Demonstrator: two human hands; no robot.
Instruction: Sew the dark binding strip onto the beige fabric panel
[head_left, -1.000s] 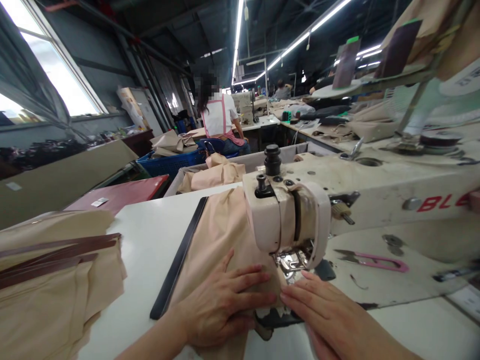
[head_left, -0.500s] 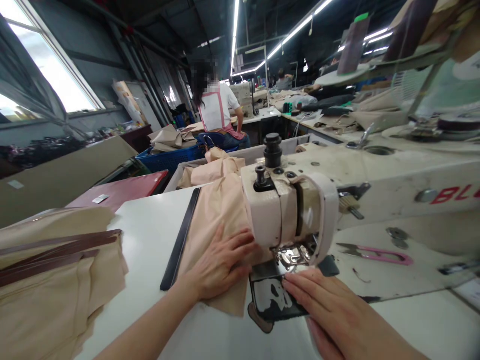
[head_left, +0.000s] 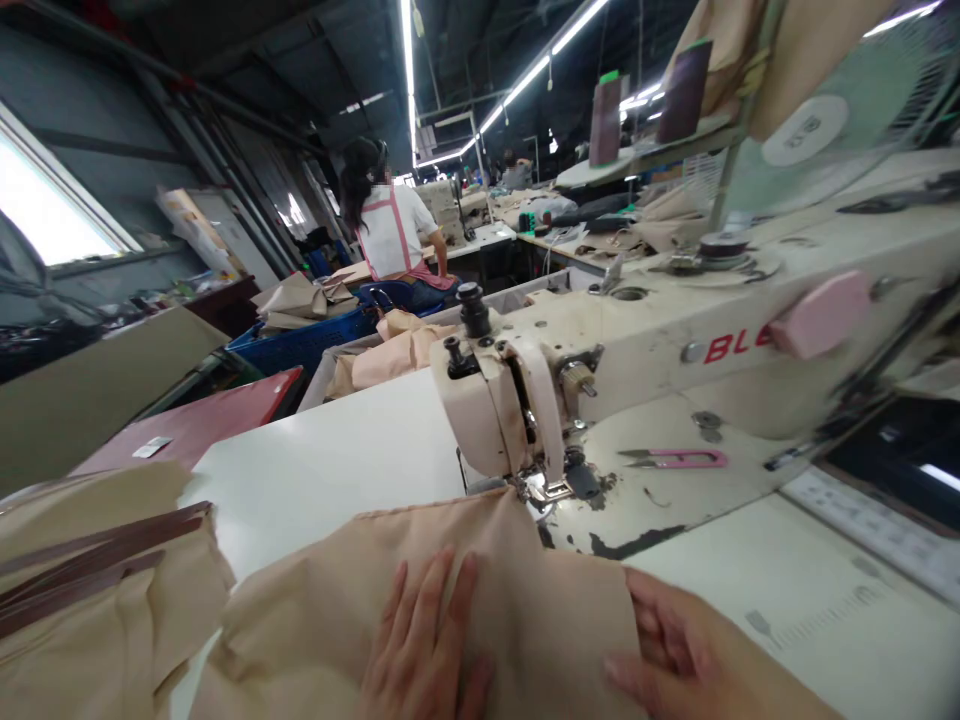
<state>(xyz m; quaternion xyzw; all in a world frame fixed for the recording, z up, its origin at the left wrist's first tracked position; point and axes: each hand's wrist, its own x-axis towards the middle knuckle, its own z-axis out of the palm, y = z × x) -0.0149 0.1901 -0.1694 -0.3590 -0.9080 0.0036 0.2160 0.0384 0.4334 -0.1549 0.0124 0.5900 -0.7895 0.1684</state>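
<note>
A piece of beige fabric [head_left: 420,590] lies on the white table in front of the sewing machine [head_left: 600,370], its far edge near the presser foot [head_left: 547,490]. My left hand [head_left: 427,645] rests flat on top of the fabric, fingers stretched out. My right hand [head_left: 675,655] holds the fabric's right edge, fingers curled round it. The dark strip seen earlier is hidden.
A stack of beige fabric with brown strips [head_left: 90,590] sits at the left. Pink thread snips [head_left: 675,458] lie on the machine bed. A blue crate [head_left: 307,340] and a bin of fabric [head_left: 390,355] stand beyond the table. Another person [head_left: 390,235] sits with their back turned.
The fabric has been pulled out from under the machine head and toward me. Both hands moved back with it, and my view swung to the right.
</note>
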